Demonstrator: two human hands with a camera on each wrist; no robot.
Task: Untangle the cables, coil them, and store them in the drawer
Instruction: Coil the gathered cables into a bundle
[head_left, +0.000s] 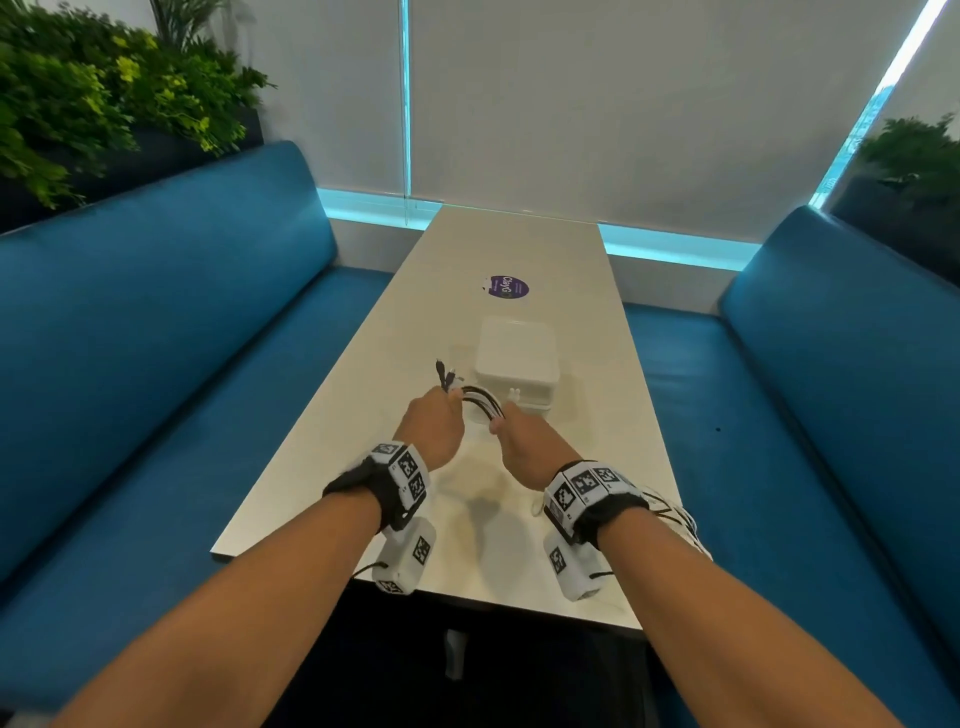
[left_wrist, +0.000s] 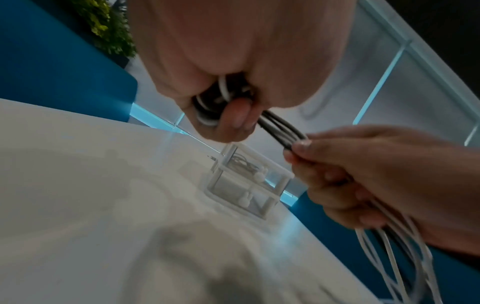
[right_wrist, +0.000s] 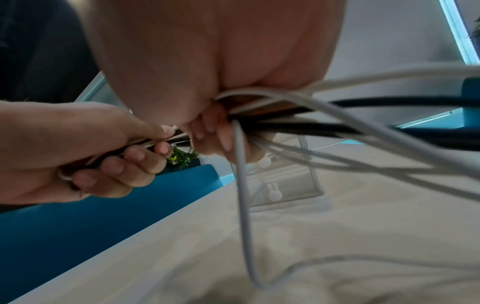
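Left hand (head_left: 434, 423) and right hand (head_left: 519, 441) both grip a bundle of black and white cables (head_left: 480, 402) (perhaps 5 strands) before the small white plastic 2-drawer box (head_left: 517, 364).

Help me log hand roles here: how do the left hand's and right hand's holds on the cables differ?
Connector ends stick up past the left hand; loose loops trail out behind the right hand. In the head view the left hand sits nearer the table's left edge, the right nearer the drawer box. Both grip the same cables.

Worktop: I see a long white worktop (head_left: 519, 249).
Sticker: round, purple (head_left: 506, 287).
Seats: blue benches (head_left: 156, 291) both sides.
Greenery: plants (head_left: 93, 88) behind.
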